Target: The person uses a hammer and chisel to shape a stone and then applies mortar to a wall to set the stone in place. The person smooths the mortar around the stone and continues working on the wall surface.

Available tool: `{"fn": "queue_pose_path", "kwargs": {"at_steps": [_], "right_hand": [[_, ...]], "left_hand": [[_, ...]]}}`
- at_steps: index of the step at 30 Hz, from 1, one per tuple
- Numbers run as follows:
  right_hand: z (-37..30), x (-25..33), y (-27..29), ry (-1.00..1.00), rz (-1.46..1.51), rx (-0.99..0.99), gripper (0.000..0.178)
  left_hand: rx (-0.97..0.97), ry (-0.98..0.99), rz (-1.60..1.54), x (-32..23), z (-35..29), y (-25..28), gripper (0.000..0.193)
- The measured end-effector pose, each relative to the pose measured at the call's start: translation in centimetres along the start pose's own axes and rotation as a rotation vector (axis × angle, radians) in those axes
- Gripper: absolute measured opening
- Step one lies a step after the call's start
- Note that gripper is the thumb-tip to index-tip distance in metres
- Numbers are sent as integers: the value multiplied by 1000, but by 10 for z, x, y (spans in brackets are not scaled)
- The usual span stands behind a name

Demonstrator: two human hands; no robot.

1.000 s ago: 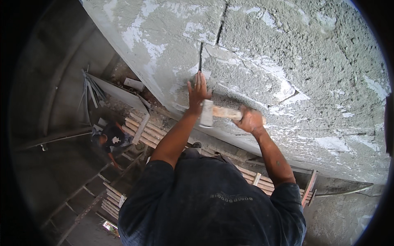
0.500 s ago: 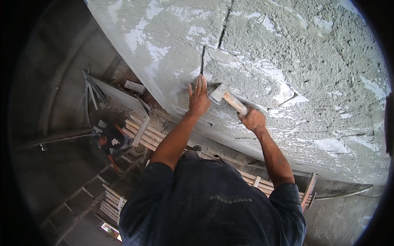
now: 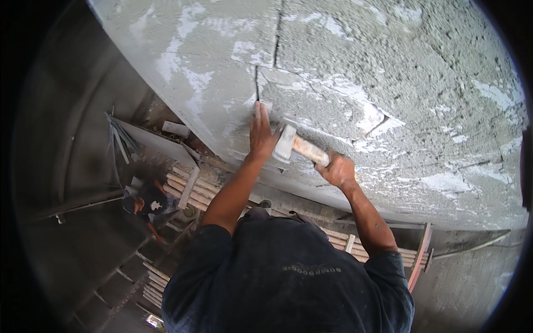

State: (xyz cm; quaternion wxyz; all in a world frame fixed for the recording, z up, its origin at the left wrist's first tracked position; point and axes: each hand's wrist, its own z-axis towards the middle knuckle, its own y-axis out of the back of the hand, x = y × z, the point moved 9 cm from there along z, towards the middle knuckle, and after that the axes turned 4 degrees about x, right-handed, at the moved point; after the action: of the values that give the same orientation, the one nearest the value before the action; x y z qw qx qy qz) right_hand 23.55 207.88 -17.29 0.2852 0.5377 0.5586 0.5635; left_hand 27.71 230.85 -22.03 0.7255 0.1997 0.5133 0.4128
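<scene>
Hammer head beside the left hand, handle running down to the right

A wooden-handled hammer (image 3: 311, 151) lies between the two hands, in front of a rough, plastered wall (image 3: 438, 139), near that wall's lower left corner. Its long axis slants: the butt end is low and to the right, in the fist of the right hand (image 3: 337, 168), and the blocky head is up and to the left, set crosswise to the handle. The right hand, then, has the handle, while the left hand (image 3: 262, 133) is nearer to the head, which sits just beside its thumb side.

The right hand is wrapped firmly around the handle's lower part. The left hand is stretched out, fingers long and close together, pointing up the wall; its palm side is turned away from the camera, so I cannot tell whether it pinches anything there or simply presses flat. Its fingertips come to the lower end of a narrow dark groove (image 3: 257, 83), so the groove lies straight above the left hand, with the hammer down and to the right of it. Of the two hands, the left one is closer to the wall's left edge.
</scene>
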Motion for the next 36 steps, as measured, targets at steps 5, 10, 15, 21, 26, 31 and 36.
{"fn": "queue_pose_path", "kwargs": {"at_steps": [5, 10, 15, 21, 26, 31, 36], "right_hand": [[-29, -19, -21, 56, -61, 34, 42], [-10, -87, -2, -37, -156, -65, 34], [-16, -59, 6, 50, -114, -44, 35], [-3, -11, -14, 273, -125, -69, 37], [29, -40, -4, -29, -85, -42, 42], [2, 2, -6, 237, -111, -53, 43], [35, -19, -19, -71, 1, 68, 43]], "left_hand": [[-137, 132, -113, -1, 3, 3, 106], [-214, 192, -105, -2, 3, 1, 105], [-217, 228, -131, -4, 4, 7, 98], [-244, 27, -37, 4, -1, 1, 83], [-212, 57, 72, 4, 1, -7, 72], [-317, -23, 44, 13, -3, -10, 69], [-257, -52, 12, 17, -3, -8, 68]]}}
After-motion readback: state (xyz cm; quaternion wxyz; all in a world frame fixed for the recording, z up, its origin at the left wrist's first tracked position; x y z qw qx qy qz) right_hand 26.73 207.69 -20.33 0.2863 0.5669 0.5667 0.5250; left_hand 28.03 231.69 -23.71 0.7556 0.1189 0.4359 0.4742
